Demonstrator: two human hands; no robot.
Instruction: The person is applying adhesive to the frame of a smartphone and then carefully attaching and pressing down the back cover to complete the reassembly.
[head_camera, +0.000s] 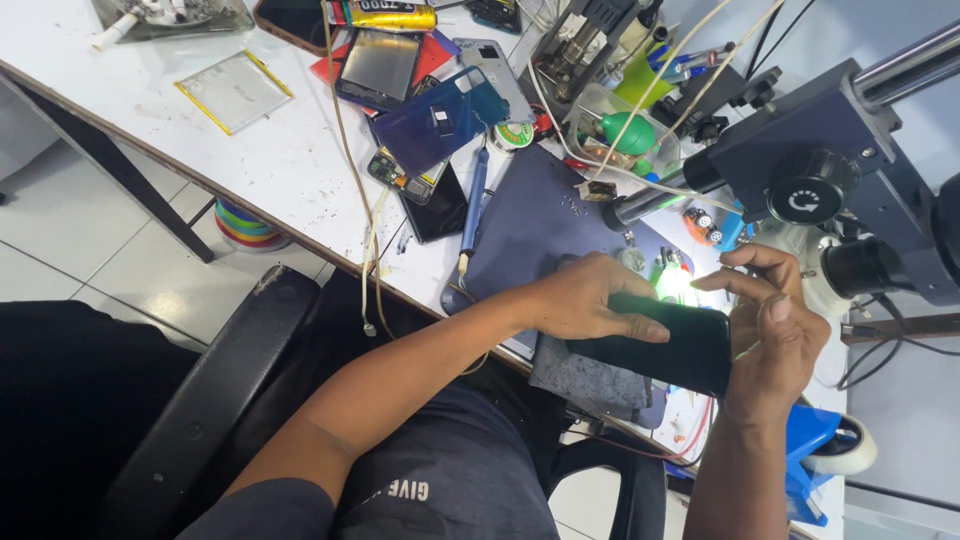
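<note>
Gripping a flat black rectangular smartphone (672, 350) from both sides, the left hand (590, 298) lies across its top edge with the thumb along the glass, while the right hand (775, 335) clasps its far end with fingers curled above. The phone sits over a grey felt pad (585, 378) on a dark blue work mat (535, 225), just beside a black microscope (830, 180) on the white table (270, 160).

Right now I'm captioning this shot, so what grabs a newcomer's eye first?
Both hands grip a black phone at centre right: left hand on top, right hand at its end. Above them looms a dark microscope, and a blue back cover lies among phone parts at top centre.
</note>
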